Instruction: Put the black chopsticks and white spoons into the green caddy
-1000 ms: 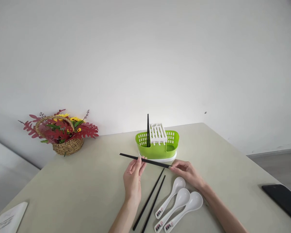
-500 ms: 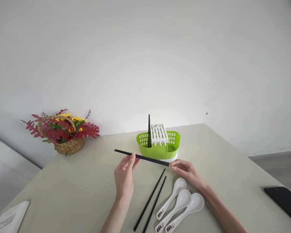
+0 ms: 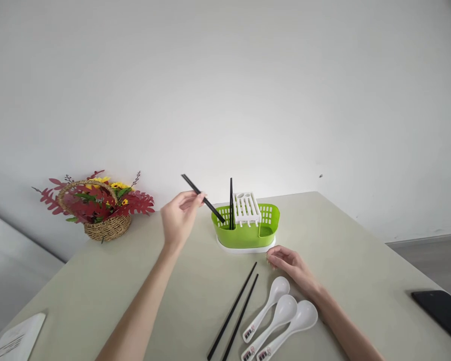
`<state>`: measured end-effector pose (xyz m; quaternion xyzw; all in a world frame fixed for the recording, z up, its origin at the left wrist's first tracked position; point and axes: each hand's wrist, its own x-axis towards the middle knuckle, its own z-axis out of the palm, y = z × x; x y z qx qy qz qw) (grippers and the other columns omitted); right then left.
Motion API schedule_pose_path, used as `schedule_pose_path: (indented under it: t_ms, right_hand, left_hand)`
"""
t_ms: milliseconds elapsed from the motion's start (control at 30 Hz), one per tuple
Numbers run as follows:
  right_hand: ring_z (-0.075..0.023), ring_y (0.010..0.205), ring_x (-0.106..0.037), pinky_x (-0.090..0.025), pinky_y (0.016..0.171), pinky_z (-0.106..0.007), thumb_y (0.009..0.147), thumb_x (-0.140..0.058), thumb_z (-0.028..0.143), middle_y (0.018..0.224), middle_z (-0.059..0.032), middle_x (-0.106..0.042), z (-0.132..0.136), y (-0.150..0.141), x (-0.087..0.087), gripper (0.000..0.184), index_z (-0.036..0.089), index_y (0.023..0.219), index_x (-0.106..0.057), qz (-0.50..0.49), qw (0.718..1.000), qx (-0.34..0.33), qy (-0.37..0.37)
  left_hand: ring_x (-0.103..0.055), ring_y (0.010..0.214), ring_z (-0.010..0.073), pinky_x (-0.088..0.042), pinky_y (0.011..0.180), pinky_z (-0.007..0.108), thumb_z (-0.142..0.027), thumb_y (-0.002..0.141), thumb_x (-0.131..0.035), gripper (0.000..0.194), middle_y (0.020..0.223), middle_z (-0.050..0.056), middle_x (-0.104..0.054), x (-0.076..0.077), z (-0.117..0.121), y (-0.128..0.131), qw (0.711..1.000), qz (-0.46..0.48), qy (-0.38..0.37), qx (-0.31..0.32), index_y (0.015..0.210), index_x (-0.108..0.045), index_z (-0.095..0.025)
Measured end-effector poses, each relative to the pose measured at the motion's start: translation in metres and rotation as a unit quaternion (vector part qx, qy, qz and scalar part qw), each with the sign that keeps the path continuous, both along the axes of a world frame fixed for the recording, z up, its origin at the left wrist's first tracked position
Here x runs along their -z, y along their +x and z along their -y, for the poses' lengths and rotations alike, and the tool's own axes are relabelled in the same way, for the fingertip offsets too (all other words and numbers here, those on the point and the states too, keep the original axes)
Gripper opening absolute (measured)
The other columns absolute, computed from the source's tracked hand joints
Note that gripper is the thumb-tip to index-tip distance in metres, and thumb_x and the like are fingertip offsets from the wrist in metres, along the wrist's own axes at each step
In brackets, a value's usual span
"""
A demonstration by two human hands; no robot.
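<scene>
Currently, the left hand pinches slim black chopsticks, tilted at the green plastic basket; an upright pair stands inside. Right hand: curled, closure indeterminate. Outside, on the desk: two loose chopsticks, three white spoons.

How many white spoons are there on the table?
3. The first spoon lies nearest the loose chopsticks, the second spoon is in the middle, and the third spoon is farthest right. None seem hidden.

your chopsticks blk, your basket lime grn w/ slot grid, rack wht, spoons wht w/ red & blk marks, leaves dk red, phone blk, table pale grn-gry
</scene>
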<state>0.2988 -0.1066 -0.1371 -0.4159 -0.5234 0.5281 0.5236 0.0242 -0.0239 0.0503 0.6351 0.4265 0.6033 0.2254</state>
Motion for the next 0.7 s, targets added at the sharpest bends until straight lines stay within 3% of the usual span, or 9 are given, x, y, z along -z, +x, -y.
schedule_pose_path:
  t_ms: [100,233,700]
  right_hand:
    - [-0.0168,0.079,-0.054,-0.044,0.077,-0.029,0.086,-0.075,0.056,0.084,-0.001,-0.065,0.0,-0.001,-0.002,0.035,0.022,0.092,-0.073,-0.001,1.0,-0.005,-0.003]
    - [-0.0172,0.078,-0.055,-0.045,0.076,-0.03,0.086,-0.075,0.057,0.083,-0.0012,-0.065,0.0,-0.002,-0.004,0.037,0.022,0.092,-0.073,-0.002,1.0,-0.01,-0.007]
    - [-0.0194,0.076,-0.056,-0.047,0.076,-0.033,0.082,-0.073,0.066,0.081,-0.0029,-0.066,0.0,-0.004,-0.016,0.045,0.022,0.089,-0.071,0.024,0.999,-0.007,-0.023]
  left_hand:
    - [-0.079,0.08,0.0237,-0.066,0.079,0.035,-0.051,0.08,-0.078,0.036,0.093,0.01,-0.081,0.019,-0.03,0.007,0.995,-0.085,-0.042,0.025,0.087,-0.074,-0.017]
    - [-0.079,0.081,0.0236,-0.064,0.079,0.035,-0.051,0.084,-0.073,0.032,0.092,0.01,-0.082,0.037,-0.056,0.017,0.979,-0.193,-0.061,0.019,0.087,-0.074,-0.019]
    - [-0.076,0.091,0.0244,-0.056,0.085,0.036,-0.037,0.087,-0.072,0.016,0.094,0.005,-0.082,0.053,-0.084,0.042,0.957,-0.289,-0.038,-0.008,0.092,-0.078,-0.023]
